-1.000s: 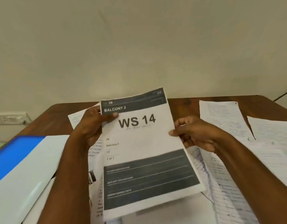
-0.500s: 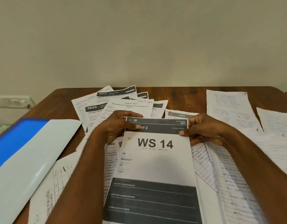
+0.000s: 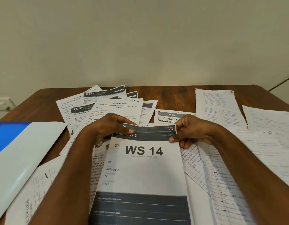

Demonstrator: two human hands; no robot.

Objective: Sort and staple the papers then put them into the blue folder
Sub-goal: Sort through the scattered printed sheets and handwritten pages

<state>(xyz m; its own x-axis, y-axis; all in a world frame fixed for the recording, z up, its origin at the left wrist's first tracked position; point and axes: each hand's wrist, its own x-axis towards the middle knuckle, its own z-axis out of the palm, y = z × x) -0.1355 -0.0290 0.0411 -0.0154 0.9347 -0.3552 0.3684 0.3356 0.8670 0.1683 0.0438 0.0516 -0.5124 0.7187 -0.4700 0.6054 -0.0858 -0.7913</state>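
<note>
On a brown wooden table strewn with printed papers, the "WS 14" sheet is pinched at its top corners by the left hand and right hand, the blue folder lying left and a plain beige wall seen beyond.

Your front sheet reads "WS 14", with "BALCONY 2" and "#14" on its dark header, then "2B", "Balcony 2", "14", "1 of 1" (a handwritten "B2" too). Behind it you can read "TASK ID: 3649" on one page, "2659" on another sheet, "3414" on a banner page and "2683 Curtain" on a right-hand sheet.
</note>
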